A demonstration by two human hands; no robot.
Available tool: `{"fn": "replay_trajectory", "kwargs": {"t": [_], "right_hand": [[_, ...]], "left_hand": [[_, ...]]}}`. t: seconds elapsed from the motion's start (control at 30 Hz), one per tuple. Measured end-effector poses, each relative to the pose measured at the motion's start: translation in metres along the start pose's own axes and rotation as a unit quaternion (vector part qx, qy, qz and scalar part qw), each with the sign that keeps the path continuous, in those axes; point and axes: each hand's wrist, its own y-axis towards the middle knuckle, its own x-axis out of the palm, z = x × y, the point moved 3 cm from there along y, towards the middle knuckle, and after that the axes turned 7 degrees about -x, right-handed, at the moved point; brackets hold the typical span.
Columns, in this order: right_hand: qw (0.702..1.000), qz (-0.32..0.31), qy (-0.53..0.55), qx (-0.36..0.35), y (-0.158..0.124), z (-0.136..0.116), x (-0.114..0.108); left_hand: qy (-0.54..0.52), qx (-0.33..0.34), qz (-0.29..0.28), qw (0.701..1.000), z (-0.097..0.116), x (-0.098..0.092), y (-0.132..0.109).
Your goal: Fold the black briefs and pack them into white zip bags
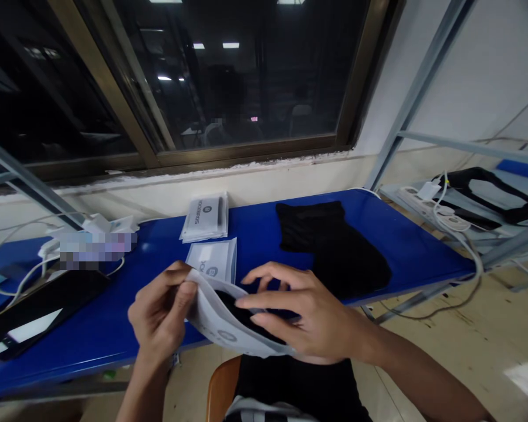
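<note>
Pale printed pouch (215, 319) was held in the air between the two hands, just over the near edge of the table, its mouth spread and black fabric (242, 312) showing inside. The left hand (161, 310) pinched the pouch's edge, its fingers (171, 282) closed firmly on the film. The right hand (305, 319) lay over the opening with its fingers (273, 300) curved and spread, and whether they gripped anything could not be told. Below the hands showed a dark shirt (294, 387) and a curved wooden chair back (222, 390). Beyond them, the blue table (114, 363) carried a similar flat pouch (211, 261) just behind the hands and a small stack of printed pouches (203, 217) behind that. A folded black garment (332, 249) lay to the right, and a black tablet-like slab (39, 310) lay to the left near white cables (13, 275). A power strip (431, 206) sat on a shelf (405, 196) to the right, held in a metal rack (418, 88). A dark window (229, 76) filled the wall ahead, reflecting ceiling lights.
</note>
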Motion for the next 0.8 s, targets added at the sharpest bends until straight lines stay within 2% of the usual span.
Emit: {"fn": "replay_trajectory", "kwargs": {"t": [0.1,0.2,0.4,0.47,0.53,0.6,0.67,0.8], "right_hand": [[0.995,-0.068,-0.057,0.056,0.011,-0.001,0.010],[0.991,-0.078,-0.072,0.076,0.011,0.001,0.018],[0.991,0.036,-0.119,0.057,0.002,0.008,0.023],[0.992,-0.003,-0.108,0.068,0.004,0.008,0.023],[0.992,-0.081,-0.043,0.089,0.010,0.008,0.022],[0.986,-0.121,0.029,0.107,0.015,0.009,0.016],[0.986,-0.104,0.072,0.111,0.020,0.010,0.006],[0.985,0.032,0.148,0.085,0.025,0.007,-0.023]], "left_hand": [[-0.032,0.059,-0.063,0.996,0.011,0.010,-0.002],[-0.011,0.066,-0.080,0.995,0.015,0.014,-0.004],[0.004,0.056,-0.061,0.997,0.013,0.012,-0.010],[0.006,0.060,-0.077,0.995,0.013,0.015,-0.010],[0.011,0.064,-0.102,0.993,0.014,0.018,-0.010],[0.021,0.052,-0.113,0.992,0.014,0.019,-0.010],[0.031,0.013,-0.104,0.994,0.010,0.018,-0.010],[0.037,-0.101,-0.059,0.992,-0.003,0.012,-0.007]]}}
